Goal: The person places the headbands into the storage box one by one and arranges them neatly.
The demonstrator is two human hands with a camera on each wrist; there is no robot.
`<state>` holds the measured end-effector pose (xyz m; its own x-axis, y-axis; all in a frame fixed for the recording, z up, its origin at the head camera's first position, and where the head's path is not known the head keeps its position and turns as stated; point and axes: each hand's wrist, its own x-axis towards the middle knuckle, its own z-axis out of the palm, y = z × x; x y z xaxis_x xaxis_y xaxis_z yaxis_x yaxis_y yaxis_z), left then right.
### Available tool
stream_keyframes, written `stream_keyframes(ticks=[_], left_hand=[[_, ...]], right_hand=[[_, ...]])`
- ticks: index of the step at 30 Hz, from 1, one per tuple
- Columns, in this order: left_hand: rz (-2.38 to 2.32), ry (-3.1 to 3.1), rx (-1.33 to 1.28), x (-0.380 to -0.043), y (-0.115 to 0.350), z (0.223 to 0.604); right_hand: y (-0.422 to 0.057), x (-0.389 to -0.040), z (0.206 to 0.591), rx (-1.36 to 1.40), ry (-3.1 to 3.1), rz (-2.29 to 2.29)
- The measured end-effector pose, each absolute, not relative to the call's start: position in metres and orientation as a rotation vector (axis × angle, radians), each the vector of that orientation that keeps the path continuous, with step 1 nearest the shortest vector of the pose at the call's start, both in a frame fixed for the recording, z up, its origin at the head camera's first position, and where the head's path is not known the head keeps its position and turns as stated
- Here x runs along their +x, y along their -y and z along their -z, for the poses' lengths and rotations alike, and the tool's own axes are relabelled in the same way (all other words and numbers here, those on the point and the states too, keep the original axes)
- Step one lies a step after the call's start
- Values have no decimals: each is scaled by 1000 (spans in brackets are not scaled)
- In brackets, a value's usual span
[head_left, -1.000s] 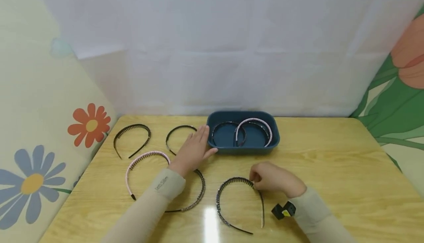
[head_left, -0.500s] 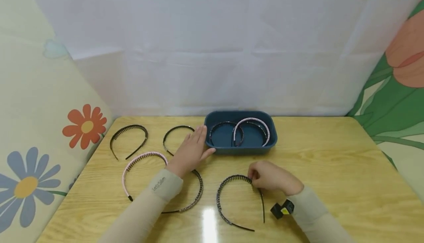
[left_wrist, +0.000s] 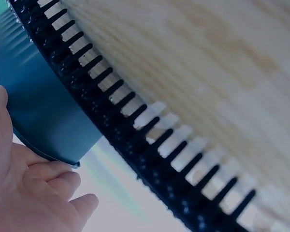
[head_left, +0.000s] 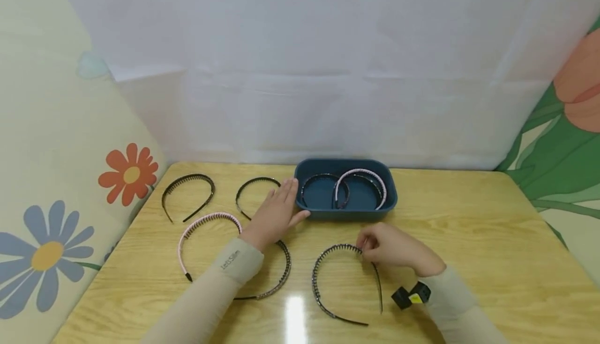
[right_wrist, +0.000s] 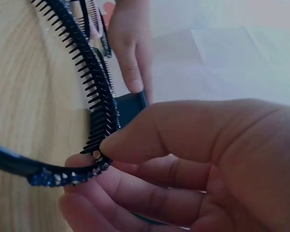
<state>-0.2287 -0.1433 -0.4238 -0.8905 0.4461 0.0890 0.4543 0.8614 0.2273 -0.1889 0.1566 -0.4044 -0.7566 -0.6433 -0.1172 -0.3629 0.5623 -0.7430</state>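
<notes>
My right hand (head_left: 396, 250) pinches a black toothed headband (head_left: 316, 281) with sparkling stones between thumb and fingertips, near the top of its arch. In the right wrist view, dark blue and silver stones on the headband (right_wrist: 63, 179) show beside the thumb. My left hand (head_left: 276, 213) rests on the left end of a dark blue bin (head_left: 347, 215), fingers extended along the rim and thumb at the front corner. Inside the bin lie a pink headband (head_left: 361, 171) and dark headbands (head_left: 323, 175). A dark toothed headband (left_wrist: 111, 135) crosses close before the left wrist camera.
Left on the wooden table (head_left: 469, 240) lie a black headband (head_left: 189, 177), another dark one (head_left: 258, 180) partly behind the left hand, a pink one (head_left: 180, 250) and a stone-studded one (head_left: 281, 281) under the left forearm. A white cloth (head_left: 300, 73) hangs behind.
My right hand and the pinched headband have shifted slightly away from me and to the right. The left hand stays against the bin. The head view sways a little.
</notes>
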Motion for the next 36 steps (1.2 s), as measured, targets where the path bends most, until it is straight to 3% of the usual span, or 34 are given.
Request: stream_keyframes(ticks=[36], left_hand=[[382,2987,-724,-231,143,426]], right_hand=[[-169,-196,398,-563,-2322,1459]])
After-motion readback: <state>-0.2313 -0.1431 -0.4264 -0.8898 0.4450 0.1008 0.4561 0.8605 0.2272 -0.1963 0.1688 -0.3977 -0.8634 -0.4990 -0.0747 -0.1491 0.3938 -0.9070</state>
